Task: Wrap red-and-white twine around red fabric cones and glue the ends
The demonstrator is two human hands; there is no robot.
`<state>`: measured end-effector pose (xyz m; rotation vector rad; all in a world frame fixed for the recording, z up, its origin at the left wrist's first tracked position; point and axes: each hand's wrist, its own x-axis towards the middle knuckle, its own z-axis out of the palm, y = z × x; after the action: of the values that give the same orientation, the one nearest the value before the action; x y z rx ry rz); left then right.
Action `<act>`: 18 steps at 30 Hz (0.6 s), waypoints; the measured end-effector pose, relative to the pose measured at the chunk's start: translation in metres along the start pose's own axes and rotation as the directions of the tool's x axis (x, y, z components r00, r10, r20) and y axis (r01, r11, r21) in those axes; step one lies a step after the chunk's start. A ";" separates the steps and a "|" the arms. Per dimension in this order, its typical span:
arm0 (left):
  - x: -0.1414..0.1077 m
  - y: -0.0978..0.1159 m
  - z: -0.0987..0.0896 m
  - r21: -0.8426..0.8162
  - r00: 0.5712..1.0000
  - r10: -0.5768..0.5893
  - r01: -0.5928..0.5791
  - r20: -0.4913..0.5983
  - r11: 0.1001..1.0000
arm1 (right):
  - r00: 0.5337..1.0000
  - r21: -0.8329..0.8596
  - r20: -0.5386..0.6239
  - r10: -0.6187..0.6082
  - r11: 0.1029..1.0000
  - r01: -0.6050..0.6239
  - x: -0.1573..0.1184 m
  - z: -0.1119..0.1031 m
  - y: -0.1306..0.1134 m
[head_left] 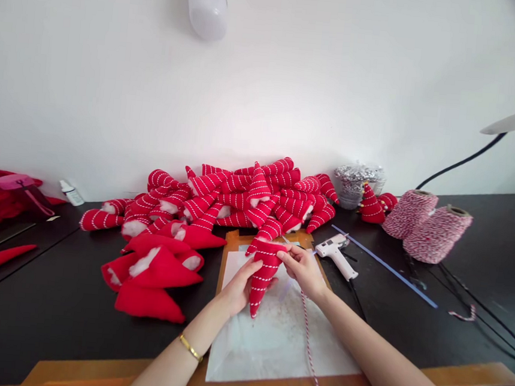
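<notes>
From my remote seat I have the left hand (239,287) closed around the left flank of a red cloth cone with white dashed bands (265,272), thumb in front, some fingers behind. The right hand (299,267) is pinched on the cone's wide rim at its right side. The cone is above a white paper sheet (247,357) on the black table (389,331), wide end up, tip pointing down toward me.

I'd judge it light and soft, with enough grip in the cloth that slipping is unlikely; squeezing hard would dent it, and the narrow tip would probably bend. I'd cradle the thick middle and use only a fingertip pinch at the rim. A red-and-white twisted cord (308,335) hangs below the right hand; it looks limp and easily snagged. I can't tell whether its upper end joins the cone.
</notes>
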<state>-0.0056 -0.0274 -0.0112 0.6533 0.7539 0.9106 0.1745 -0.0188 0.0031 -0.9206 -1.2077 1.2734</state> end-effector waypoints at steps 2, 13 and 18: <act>-0.002 0.002 0.001 -0.006 1.000 -0.015 0.015 0.020 1.000 | 1.000 -0.033 0.010 -0.010 0.999 0.011 -0.001 0.001 -0.002; -0.008 0.007 0.005 -0.060 0.991 -0.071 0.065 -0.113 0.996 | 0.996 -0.067 0.054 -0.065 0.995 0.068 -0.002 0.003 0.004; -0.007 0.011 -0.002 -0.212 0.994 -0.102 0.107 0.034 0.971 | 0.997 -0.076 0.044 -0.061 0.995 0.065 -0.002 0.001 -0.001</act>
<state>-0.0149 -0.0277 -0.0023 0.4297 0.6527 0.8720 0.1736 -0.0211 0.0036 -0.9085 -1.3168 1.2080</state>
